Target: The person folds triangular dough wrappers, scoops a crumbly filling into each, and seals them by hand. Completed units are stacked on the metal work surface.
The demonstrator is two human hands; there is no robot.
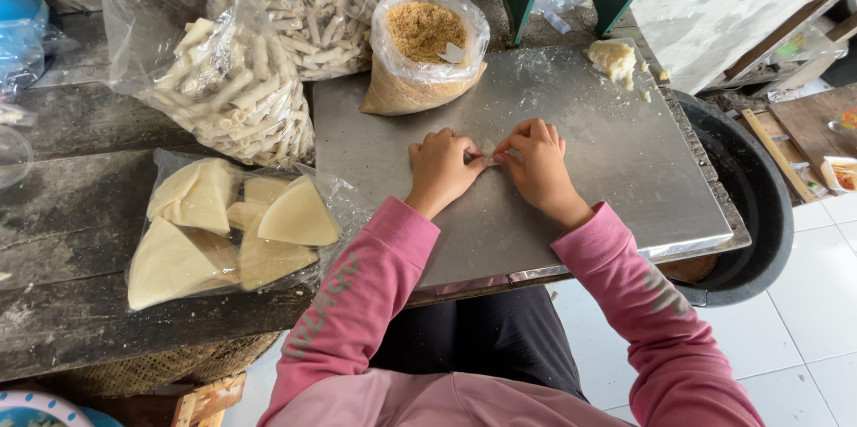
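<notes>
pink sleeves (375, 275) lead to left hand (439, 168) and right hand (538, 164), both pinching a small wrapper (489, 156) on the metal sheet (607, 168); pressed unevenly, it might tear.

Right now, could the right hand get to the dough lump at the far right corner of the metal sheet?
Probably yes. The right hand lies on the metal sheet, and only bare sheet separates it from the dough lump.
</notes>
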